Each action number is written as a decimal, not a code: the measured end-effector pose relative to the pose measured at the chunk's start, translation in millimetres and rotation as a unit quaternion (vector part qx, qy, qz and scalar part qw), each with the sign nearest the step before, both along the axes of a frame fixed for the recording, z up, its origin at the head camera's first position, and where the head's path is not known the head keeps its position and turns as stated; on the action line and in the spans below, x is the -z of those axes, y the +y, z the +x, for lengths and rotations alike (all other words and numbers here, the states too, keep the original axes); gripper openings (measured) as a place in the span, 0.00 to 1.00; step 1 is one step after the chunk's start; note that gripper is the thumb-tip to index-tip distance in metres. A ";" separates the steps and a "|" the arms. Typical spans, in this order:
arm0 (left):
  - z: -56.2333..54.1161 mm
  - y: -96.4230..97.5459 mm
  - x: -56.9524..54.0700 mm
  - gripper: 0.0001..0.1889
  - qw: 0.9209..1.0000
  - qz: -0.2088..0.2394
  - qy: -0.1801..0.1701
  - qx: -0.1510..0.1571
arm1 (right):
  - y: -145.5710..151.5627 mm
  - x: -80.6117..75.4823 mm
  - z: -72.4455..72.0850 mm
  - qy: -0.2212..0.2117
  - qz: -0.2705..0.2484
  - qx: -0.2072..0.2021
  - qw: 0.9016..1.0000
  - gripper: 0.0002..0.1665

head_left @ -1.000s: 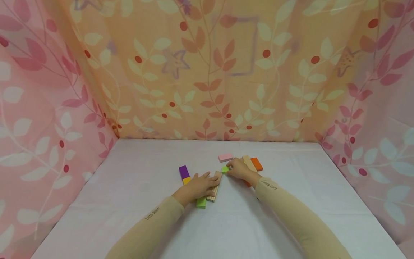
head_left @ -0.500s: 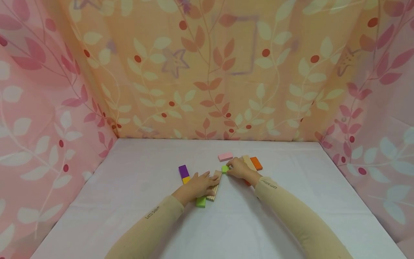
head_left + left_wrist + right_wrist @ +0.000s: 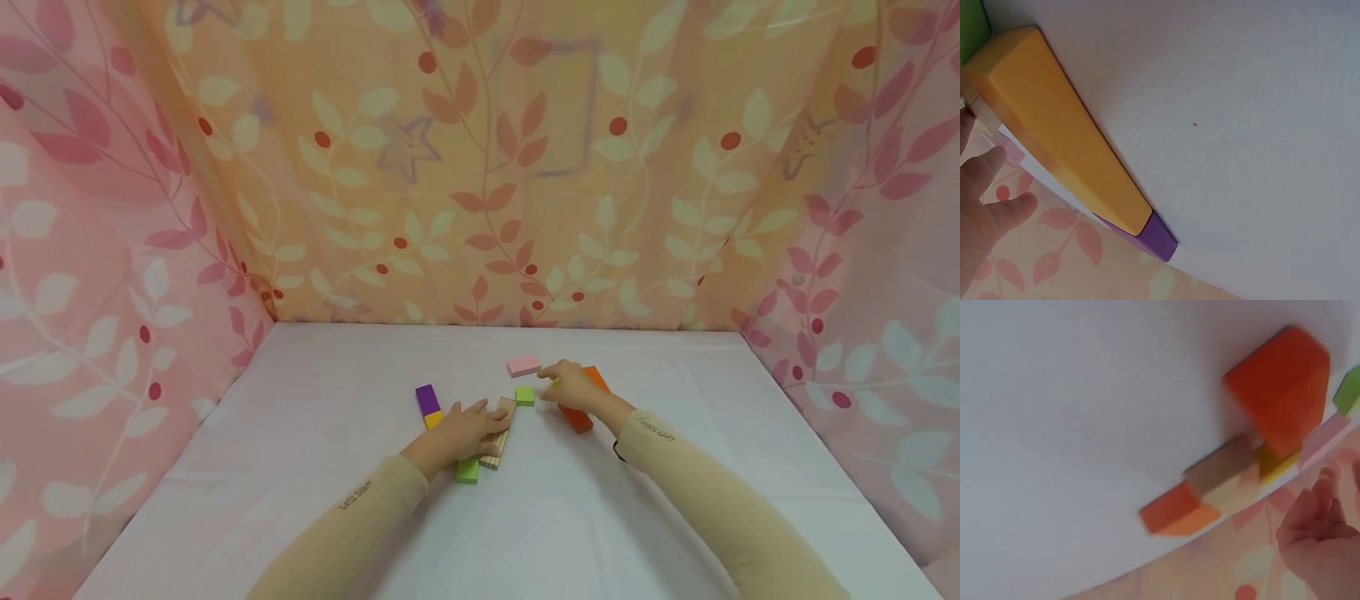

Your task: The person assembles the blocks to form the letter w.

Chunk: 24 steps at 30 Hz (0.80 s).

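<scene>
My left hand [image 3: 456, 433] lies with spread fingers over a plain wooden block [image 3: 506, 406]. Under and beside it are a green block [image 3: 467, 472], a yellow block [image 3: 1066, 131] and a purple block [image 3: 427, 400]. The yellow and purple ones touch end to end. My right hand [image 3: 576, 390] is above the right-hand blocks, its fingers loosely bent and nothing seen in them. A small light green block [image 3: 525, 396] lies just left of its fingertips. Near that hand, the right wrist view holds a red-orange block [image 3: 1282, 381], a yellow block [image 3: 1274, 465], a wooden block [image 3: 1225, 475] and an orange block [image 3: 1179, 509].
A pink block [image 3: 523, 366] lies behind the small light green one. White cloth [image 3: 337, 375] covers the table. Patterned fabric [image 3: 480, 167] hangs behind the table and along both sides.
My right hand has let go of the small light green block and moved right, over the blocks there. The left hand stays in place.
</scene>
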<state>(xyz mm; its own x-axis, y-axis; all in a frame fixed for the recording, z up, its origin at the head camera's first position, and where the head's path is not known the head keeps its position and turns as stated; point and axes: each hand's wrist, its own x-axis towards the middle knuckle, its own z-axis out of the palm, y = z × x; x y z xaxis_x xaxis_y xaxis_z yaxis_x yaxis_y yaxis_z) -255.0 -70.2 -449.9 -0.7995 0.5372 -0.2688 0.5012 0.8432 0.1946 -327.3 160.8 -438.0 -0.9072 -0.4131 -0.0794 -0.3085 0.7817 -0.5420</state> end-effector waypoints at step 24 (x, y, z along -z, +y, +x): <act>3.2 0.5 0.5 0.32 1.000 -0.004 0.010 -0.003 | 63.8 -2.5 11.3 -0.167 0.014 -0.057 0.984 0.45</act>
<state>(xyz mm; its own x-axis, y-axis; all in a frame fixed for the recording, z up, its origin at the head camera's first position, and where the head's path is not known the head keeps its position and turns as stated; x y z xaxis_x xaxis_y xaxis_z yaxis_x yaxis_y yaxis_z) -251.8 -69.6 -450.4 -0.8079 0.5309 -0.2558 0.5005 0.8473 0.1779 -315.9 224.6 -435.6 -0.7767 -0.5041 -0.3777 -0.2035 0.7683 -0.6069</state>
